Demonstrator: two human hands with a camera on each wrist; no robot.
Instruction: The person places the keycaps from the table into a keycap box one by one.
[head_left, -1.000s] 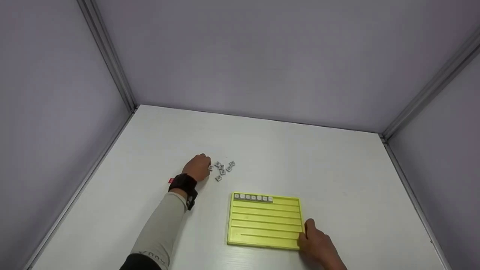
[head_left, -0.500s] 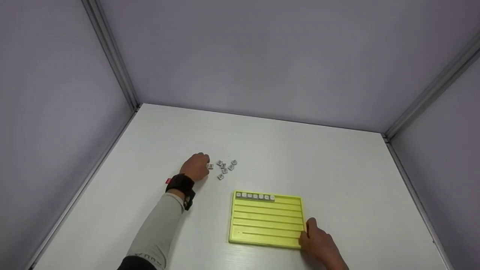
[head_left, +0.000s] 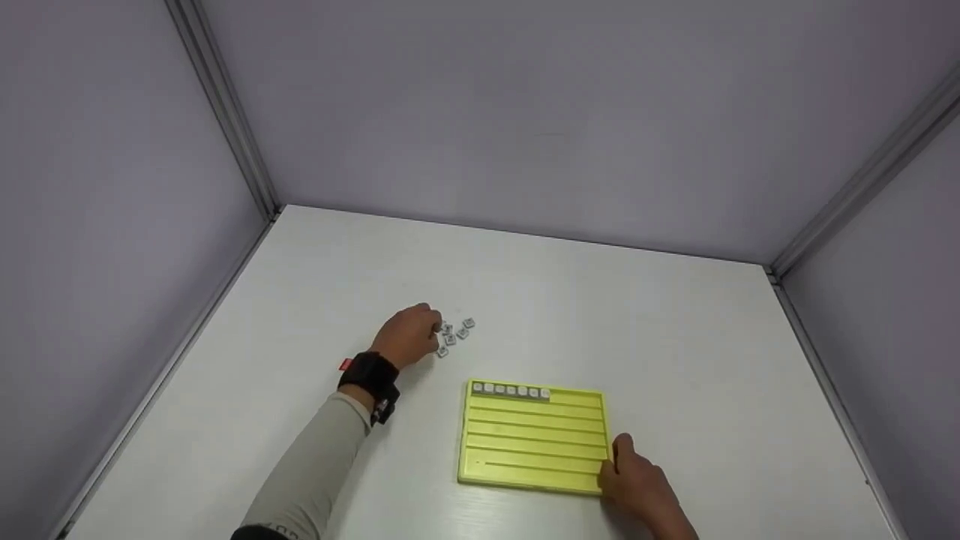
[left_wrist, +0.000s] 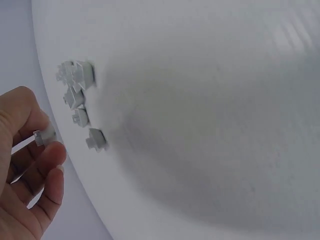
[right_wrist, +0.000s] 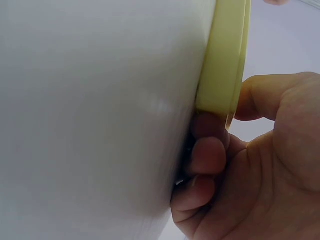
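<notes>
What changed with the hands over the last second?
The left hand slid right into the loose grey keycaps and now pinches one keycap in its grip. The right hand kept holding the yellow tray at its near right corner; the tray's keycap row is unchanged.

Grey left sleeve (head_left: 311, 469), black wrist strap (head_left: 369, 371) with red tab.

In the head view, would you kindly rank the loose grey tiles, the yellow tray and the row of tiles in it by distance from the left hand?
1. Loose grey tiles, right at the left hand.
2. Row of tiles, tray's far edge.
3. Yellow tray, nearer the person, gripped by the right hand.
</notes>
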